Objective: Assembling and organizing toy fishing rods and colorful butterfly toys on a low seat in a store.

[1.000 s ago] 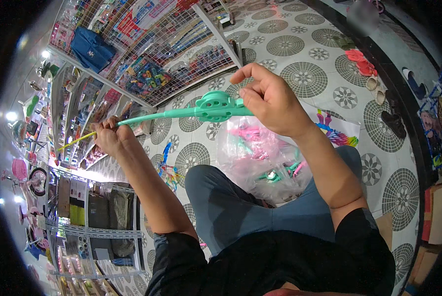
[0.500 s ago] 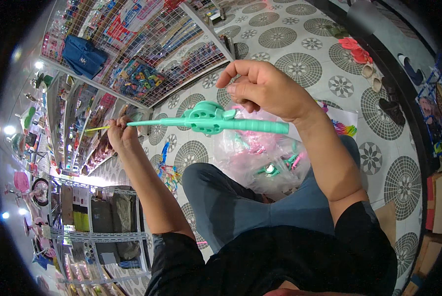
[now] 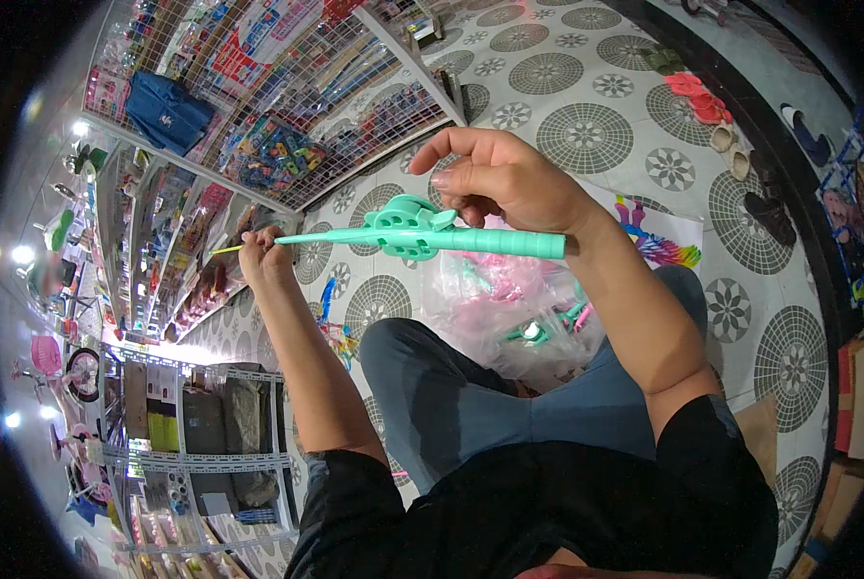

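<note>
A mint-green toy fishing rod (image 3: 504, 241) lies level in front of me, its thick ribbed handle pointing right. My left hand (image 3: 266, 259) is closed around the thin end of the rod, where a short yellow tip sticks out on the left. The round reel (image 3: 405, 228) with cut-out holes sits midway along the rod. Just above the reel and handle hovers my right hand (image 3: 499, 179), index finger and thumb apart, the other fingers loosely curled, nothing visible in it. Beneath the rod, a clear plastic bag (image 3: 509, 333) holds pink and green toy parts.
My bent legs (image 3: 490, 396) flank the bag on a patterned tile floor. Wire-mesh racks (image 3: 374, 116) with packaged goods stand at the upper left, metal shelving (image 3: 195, 461) at the lower left. A sheet with rainbow shapes (image 3: 668, 246), red shoes (image 3: 697, 98) and cardboard boxes (image 3: 861, 396) are at the right.
My left hand has shifted right and slightly up along with the thin end, so the rod's slant has changed a little. My right hand has drifted slightly left over the reel.
</note>
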A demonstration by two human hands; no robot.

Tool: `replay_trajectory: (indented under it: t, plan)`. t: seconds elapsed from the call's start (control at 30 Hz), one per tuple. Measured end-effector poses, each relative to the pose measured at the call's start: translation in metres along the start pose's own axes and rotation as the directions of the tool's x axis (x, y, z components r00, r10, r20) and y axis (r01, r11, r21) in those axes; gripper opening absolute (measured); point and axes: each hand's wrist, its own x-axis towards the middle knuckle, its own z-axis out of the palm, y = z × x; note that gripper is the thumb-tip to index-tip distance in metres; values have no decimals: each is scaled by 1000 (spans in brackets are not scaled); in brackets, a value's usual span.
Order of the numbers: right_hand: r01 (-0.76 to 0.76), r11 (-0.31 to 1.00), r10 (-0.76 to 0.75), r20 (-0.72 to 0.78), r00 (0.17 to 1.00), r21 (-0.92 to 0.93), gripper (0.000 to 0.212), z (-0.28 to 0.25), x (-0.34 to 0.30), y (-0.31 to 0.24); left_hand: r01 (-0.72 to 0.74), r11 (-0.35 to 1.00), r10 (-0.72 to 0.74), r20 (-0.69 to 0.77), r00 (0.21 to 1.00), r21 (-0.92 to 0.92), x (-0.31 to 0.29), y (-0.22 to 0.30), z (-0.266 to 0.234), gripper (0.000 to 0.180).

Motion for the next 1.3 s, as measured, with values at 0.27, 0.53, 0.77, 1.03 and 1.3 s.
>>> replay_trajectory:
  t: [0.27, 0.53, 0.77, 1.03, 1.3]
  plan:
    - [11, 999, -11, 5, 1000, 40, 24, 2, 1, 0, 4, 1000, -4, 3, 1000, -2, 3, 1, -7, 23]
    - [48, 994, -48, 3, 999, 98, 25, -4, 5, 8, 32, 999, -32, -1, 999, -28, 3, 3, -8, 25]
    - [130, 954, -158, -83, 984, -269, 19, 13, 3, 13, 33, 999, -33, 0, 999, 5, -9, -10, -2, 21]
    - [320, 874, -376, -94, 922, -365, 15, 17, 10, 27, 120, 990, -122, 35, 992, 70, -5, -21, 1, 23]
    - [7, 1000, -7, 20, 1000, -5, 19, -8, -3, 2, -2, 1000, 3, -35, 999, 27, -1, -13, -9, 26]
